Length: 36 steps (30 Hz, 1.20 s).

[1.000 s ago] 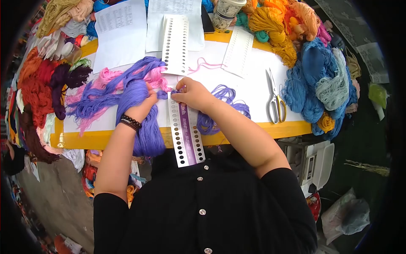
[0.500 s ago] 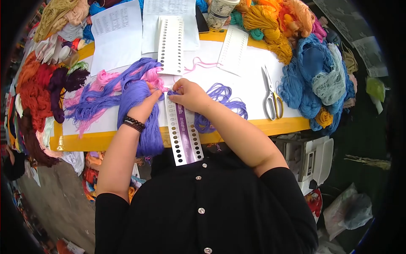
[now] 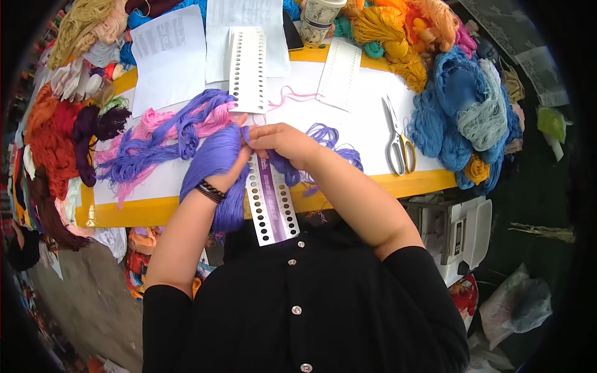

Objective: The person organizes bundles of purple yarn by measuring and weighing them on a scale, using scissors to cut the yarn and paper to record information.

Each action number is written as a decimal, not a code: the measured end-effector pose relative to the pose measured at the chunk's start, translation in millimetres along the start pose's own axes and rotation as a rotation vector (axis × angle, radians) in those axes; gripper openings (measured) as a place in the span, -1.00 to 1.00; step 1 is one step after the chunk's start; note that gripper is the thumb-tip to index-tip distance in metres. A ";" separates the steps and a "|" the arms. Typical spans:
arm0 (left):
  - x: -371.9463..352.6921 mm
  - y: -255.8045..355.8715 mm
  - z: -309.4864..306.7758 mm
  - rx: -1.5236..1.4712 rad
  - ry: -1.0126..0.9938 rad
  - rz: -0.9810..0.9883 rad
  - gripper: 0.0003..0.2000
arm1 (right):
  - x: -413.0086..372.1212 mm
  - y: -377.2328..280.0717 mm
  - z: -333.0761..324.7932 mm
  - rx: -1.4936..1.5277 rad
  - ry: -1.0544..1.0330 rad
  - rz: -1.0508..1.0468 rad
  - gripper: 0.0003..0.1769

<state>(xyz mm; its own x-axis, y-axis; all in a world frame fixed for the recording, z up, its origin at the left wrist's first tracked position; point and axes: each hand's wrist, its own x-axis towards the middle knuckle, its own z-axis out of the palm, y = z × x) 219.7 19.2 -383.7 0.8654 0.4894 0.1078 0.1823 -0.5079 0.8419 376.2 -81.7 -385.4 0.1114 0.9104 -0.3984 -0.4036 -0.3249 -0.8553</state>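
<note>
A thick skein of violet thread [image 3: 214,151] hangs over my left hand [image 3: 239,165], whose fingers are closed around it and partly hidden by the strands. My right hand [image 3: 283,142] is beside it, thumb and fingers pinching violet thread at the skein's right edge. Under both hands lies a white punched card with a purple printed strip [image 3: 272,202], its lower end reaching past the table edge. More violet thread [image 3: 333,140] is spread to the right, partly behind my right forearm. Mixed pink and violet strands [image 3: 165,133] lie left of the skein.
Two more punched cards [image 3: 247,68] [image 3: 339,71] and printed sheets [image 3: 168,59] lie farther back. Scissors [image 3: 398,137] rest on the right. Blue skeins [image 3: 451,112], orange skeins [image 3: 392,31] and red skeins [image 3: 50,137] ring the table, with a patterned cup [image 3: 318,22] at the back.
My left hand has moved right and turned, carrying the violet skein against my right hand. My right fingers have shifted from the card's top holes to thread at the skein's edge.
</note>
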 end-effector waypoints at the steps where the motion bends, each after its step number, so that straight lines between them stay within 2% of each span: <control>1: -0.2 21.2 -6.0 0.353 -0.020 0.020 -0.48 | -1.0 -4.5 0.6 0.001 -0.025 0.032 -0.89; 3: 0.2 19.1 -5.4 0.373 -0.019 0.024 -0.47 | 0.0 -5.4 -1.2 -0.049 0.013 0.048 -0.87; 5: -0.3 14.4 -15.3 0.121 -0.030 -0.131 -0.51 | 2.7 -2.9 -2.1 -0.086 0.055 0.065 -0.83; 7: -7.9 -1.3 -20.4 -0.940 0.121 -0.361 -0.58 | -3.7 -15.0 8.4 -0.085 0.113 0.131 -0.82; 8: -16.0 -5.2 -32.1 -1.034 0.213 -0.435 -0.57 | -6.8 -18.9 11.3 -0.084 0.173 0.195 -0.82; 9: -22.6 -6.6 -45.9 -1.083 0.267 -0.434 -0.57 | -6.4 -19.1 9.5 -0.080 0.176 0.194 -0.82; 10: -29.3 -7.3 -59.6 -1.143 0.305 -0.449 -0.55 | -5.1 -19.1 7.1 -0.197 0.173 0.193 -0.82; 11: -39.0 -8.4 -74.5 -1.214 0.290 -0.416 -0.55 | -3.9 -18.6 5.1 -0.316 0.170 0.191 -0.81; 12: -50.4 -23.0 -91.3 -1.300 0.287 -0.328 -0.51 | -2.4 -16.2 4.0 -0.313 0.170 0.192 -0.81; 13: -62.0 -35.9 -109.7 -1.474 0.282 -0.272 -0.56 | 0.0 -12.9 3.4 -0.282 0.182 0.168 -0.80; 14: -77.4 -56.8 -130.4 -1.529 0.444 -0.242 -0.59 | 1.4 -10.9 3.7 -0.250 0.195 0.143 -0.78; 16: -87.2 -71.1 -154.4 -1.404 0.910 -0.216 -0.61 | 1.2 -11.5 6.4 -0.265 0.221 0.117 -0.77; 17: -89.2 -76.9 -161.0 -1.205 1.199 -0.214 -0.62 | 1.5 -13.3 8.0 -0.318 0.226 0.137 -0.79; 18: -86.8 -71.1 -155.5 -0.993 1.318 -0.262 -0.59 | 2.0 -16.5 9.6 -0.371 0.230 0.156 -0.81; 20: -70.1 -33.8 -117.1 -0.735 1.114 -0.230 -0.65 | -1.0 -23.0 14.0 -0.323 0.182 0.098 -0.82; 22: -57.8 -13.3 -78.6 -0.537 0.573 -0.272 -0.60 | -1.1 -25.8 19.5 -0.287 0.112 0.059 -0.83; 24: -38.6 -15.3 -44.4 -0.468 0.147 -0.073 -0.53 | 1.2 -28.1 22.5 -0.129 -0.009 0.043 -0.79; 25: -30.6 -22.5 -35.5 -0.422 -0.029 -0.138 -0.48 | 3.9 -29.2 19.0 -0.112 -0.073 0.071 -0.74; 26: -26.7 -26.8 -26.0 -0.431 -0.056 -0.312 -0.43 | 5.3 -28.9 17.4 -0.117 -0.072 0.069 -0.74; 27: -20.4 -24.4 -27.1 -0.296 -0.120 -0.363 -0.45 | 5.5 -31.1 16.4 -0.257 -0.057 0.075 -0.73; 28: -17.9 -21.2 -26.7 -0.299 -0.122 -0.358 -0.45 | 5.6 -32.0 15.4 -0.394 -0.041 0.082 -0.71; 29: -17.5 -17.2 -25.4 -0.274 -0.086 -0.255 -0.45 | 5.8 -29.6 15.4 -0.394 -0.038 0.084 -0.71; 32: -15.7 -21.2 -19.8 -0.197 -0.038 -0.098 -0.47 | 8.9 -15.7 21.8 -0.960 0.146 -0.190 -0.72; 33: -13.9 -18.0 -19.6 -0.143 -0.025 -0.039 -0.48 | 8.6 -12.5 23.2 -0.961 0.139 -0.189 -0.72; 35: -12.8 -10.1 -24.0 -0.038 -0.035 -0.047 -0.41 | 8.6 -8.5 23.5 -1.007 0.227 -0.242 -0.74; 36: -11.0 2.8 -27.8 0.016 -0.102 -0.137 -0.35 | 11.7 -2.3 18.4 -1.009 0.220 -0.241 -0.74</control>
<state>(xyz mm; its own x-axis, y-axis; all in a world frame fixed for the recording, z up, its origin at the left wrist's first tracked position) 197.7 32.1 -367.9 0.8745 0.4809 -0.0626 0.3090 -0.4530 0.8362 361.8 -65.6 -382.0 0.2905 0.9455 -0.1470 0.5807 -0.2963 -0.7583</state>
